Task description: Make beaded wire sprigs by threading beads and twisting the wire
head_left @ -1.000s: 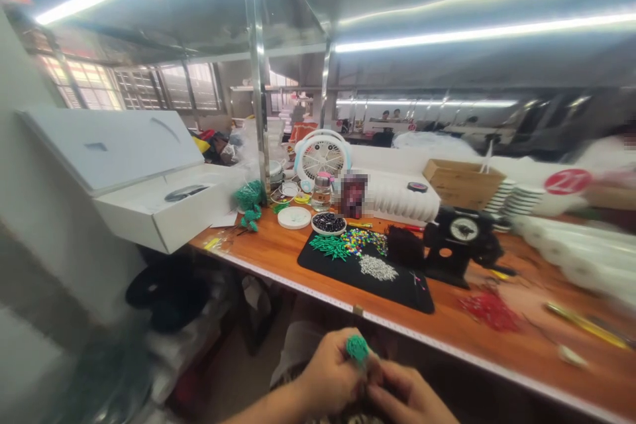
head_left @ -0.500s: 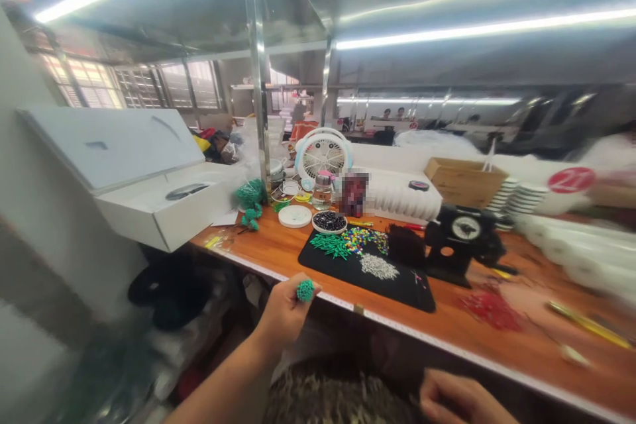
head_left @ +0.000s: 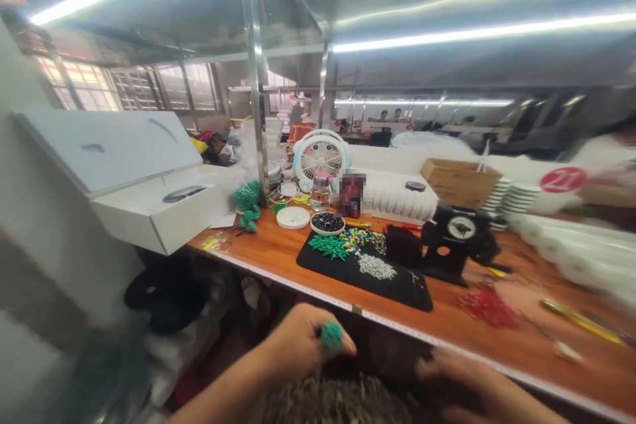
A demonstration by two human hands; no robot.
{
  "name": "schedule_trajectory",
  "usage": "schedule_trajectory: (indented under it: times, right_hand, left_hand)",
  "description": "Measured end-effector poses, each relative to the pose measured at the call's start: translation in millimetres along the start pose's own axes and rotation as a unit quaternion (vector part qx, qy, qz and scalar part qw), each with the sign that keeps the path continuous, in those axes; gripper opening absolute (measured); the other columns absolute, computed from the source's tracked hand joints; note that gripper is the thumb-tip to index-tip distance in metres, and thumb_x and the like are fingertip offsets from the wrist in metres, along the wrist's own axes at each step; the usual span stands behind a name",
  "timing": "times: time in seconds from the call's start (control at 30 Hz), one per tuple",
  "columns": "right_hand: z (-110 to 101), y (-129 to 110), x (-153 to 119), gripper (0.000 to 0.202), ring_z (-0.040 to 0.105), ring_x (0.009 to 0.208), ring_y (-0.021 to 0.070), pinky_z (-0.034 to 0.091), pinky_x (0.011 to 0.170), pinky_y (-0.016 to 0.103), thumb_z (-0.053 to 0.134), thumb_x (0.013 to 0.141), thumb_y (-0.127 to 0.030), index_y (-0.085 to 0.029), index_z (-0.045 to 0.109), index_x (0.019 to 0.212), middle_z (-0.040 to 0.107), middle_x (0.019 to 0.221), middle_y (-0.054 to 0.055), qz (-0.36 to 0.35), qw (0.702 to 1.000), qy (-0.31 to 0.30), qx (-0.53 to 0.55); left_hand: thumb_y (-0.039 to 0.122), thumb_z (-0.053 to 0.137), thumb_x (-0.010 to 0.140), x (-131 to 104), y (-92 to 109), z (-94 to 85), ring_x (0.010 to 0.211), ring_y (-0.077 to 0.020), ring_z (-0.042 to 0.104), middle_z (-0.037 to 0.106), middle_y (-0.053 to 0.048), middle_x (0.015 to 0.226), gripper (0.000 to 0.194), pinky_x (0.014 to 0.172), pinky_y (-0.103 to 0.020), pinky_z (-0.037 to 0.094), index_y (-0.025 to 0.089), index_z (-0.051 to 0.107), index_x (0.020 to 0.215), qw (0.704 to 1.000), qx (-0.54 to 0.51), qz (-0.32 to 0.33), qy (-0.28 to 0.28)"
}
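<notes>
My left hand is closed around a green bundle, whose rounded, bead-like end points up past the thumb. It hangs in front of the table's front edge, above my lap. My right hand is apart from it, lower right, smeared by motion; its fingers look spread, with nothing visible in them. Beyond both hands lies a black mat bearing green sticks, mixed coloured beads, a heap of silvery pieces and a dark tangled bundle. A dish of black beads stands at its back edge.
A white lid and a glass jar stand behind the mat, near a fan. On the right are a black machine, red strands and a yellow cutter. An open white box stands left.
My left hand has moved down and to the right with the green bundle, closer to my lap. My right hand has risen slightly and its fingers look looser.
</notes>
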State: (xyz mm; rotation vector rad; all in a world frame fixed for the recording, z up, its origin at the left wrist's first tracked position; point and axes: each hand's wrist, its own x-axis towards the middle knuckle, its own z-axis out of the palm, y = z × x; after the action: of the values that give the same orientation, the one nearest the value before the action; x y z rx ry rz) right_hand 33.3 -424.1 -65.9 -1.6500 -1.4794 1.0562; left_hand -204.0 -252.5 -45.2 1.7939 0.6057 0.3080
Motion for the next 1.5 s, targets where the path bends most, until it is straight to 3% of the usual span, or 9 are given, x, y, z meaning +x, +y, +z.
schedule_trajectory:
  times: [0.1,0.23,0.37,0.47,0.63,0.97,1.2,1.33,1.5]
  right_hand:
    - [29,-17,21,0.041,0.057,0.097,0.0277,0.046,0.083,0.032,0.078,0.073,-0.038,-0.019,0.063,0.106,0.062,0.104,0.010,-0.018,0.964,-0.065,0.257]
    - [70,-1,43,0.043,0.049,0.045,0.0088,0.039,0.046,0.015,0.083,0.069,-0.046,-0.015,0.056,0.077,0.058,0.061,0.000,0.009,0.872,-0.084,0.482]
    - [90,24,48,0.053,0.034,0.032,0.0037,0.025,0.032,0.013,0.079,0.068,-0.059,-0.015,0.049,0.066,0.055,0.053,0.000,0.055,0.896,-0.035,0.440]
    - [97,34,49,0.057,0.033,0.031,0.0033,0.023,0.031,0.013,0.079,0.062,-0.063,-0.016,0.047,0.065,0.055,0.051,0.000,0.068,0.900,-0.029,0.430]
    - [102,39,52,0.059,0.031,0.031,0.0028,0.019,0.032,0.014,0.079,0.058,-0.065,-0.016,0.047,0.065,0.056,0.050,0.000,0.080,0.906,-0.026,0.415]
    - [94,36,47,0.061,0.036,0.032,0.0044,0.018,0.033,0.015,0.081,0.052,-0.065,-0.015,0.049,0.064,0.058,0.050,0.002,0.105,0.901,-0.022,0.421]
    - [101,37,48,0.060,0.036,0.031,0.0049,0.018,0.033,0.015,0.081,0.053,-0.065,-0.015,0.050,0.064,0.057,0.050,0.003,0.094,0.899,0.006,0.429]
    - [84,20,46,0.055,0.037,0.033,0.0063,0.022,0.033,0.016,0.069,0.072,-0.067,-0.015,0.053,0.068,0.057,0.055,0.002,0.034,0.921,0.159,0.354]
    - [53,-4,59,0.049,0.047,0.037,0.0139,0.035,0.038,0.022,0.060,0.082,-0.064,-0.016,0.060,0.073,0.053,0.048,0.000,-0.026,0.936,0.291,0.198]
  left_hand:
    - [0.025,0.063,0.075,-1,2,34.6,0.072,-0.0166,0.065,0.071,-0.007,0.079,0.017,0.063,-0.020,0.046,0.013,0.073,0.079,0.998,-0.026,0.032,-0.056]
    - [0.027,0.060,0.078,7,0,46.4,0.066,-0.0154,0.063,0.070,-0.007,0.075,0.021,0.056,-0.019,0.043,0.010,0.072,0.077,0.998,-0.035,0.042,-0.018]
    - [0.029,0.058,0.081,36,-5,12.3,0.076,-0.0158,0.064,0.070,-0.005,0.078,0.020,0.068,-0.022,0.045,0.013,0.071,0.082,0.990,0.102,0.055,0.083]
    - [0.024,0.053,0.084,70,-6,-20.0,0.088,-0.0178,0.062,0.068,-0.006,0.092,0.018,0.078,-0.026,0.043,0.016,0.067,0.093,0.927,0.335,-0.007,0.167]
    - [0.025,0.059,0.076,116,-6,-43.5,0.083,-0.0266,0.061,0.066,-0.013,0.083,0.012,0.069,-0.032,0.041,0.013,0.063,0.076,0.888,0.426,-0.061,0.161]
    - [0.018,0.055,0.069,133,-1,-50.3,0.069,-0.0185,0.059,0.064,-0.008,0.069,0.010,0.058,-0.025,0.035,0.014,0.063,0.068,0.887,0.440,-0.084,0.112]
    - [0.020,0.056,0.073,125,-5,-54.4,0.061,-0.0144,0.049,0.057,-0.004,0.063,0.011,0.055,-0.025,0.028,0.013,0.057,0.065,0.905,0.397,-0.045,0.148]
    - [0.018,0.053,0.075,109,-2,-35.3,0.061,-0.0127,0.047,0.055,-0.002,0.064,0.010,0.057,-0.024,0.029,0.013,0.054,0.067,0.923,0.351,0.004,0.154]
    - [0.018,0.053,0.074,81,10,11.0,0.065,-0.0105,0.053,0.061,0.001,0.069,0.005,0.058,-0.019,0.035,0.015,0.057,0.073,0.961,0.262,0.071,0.049]
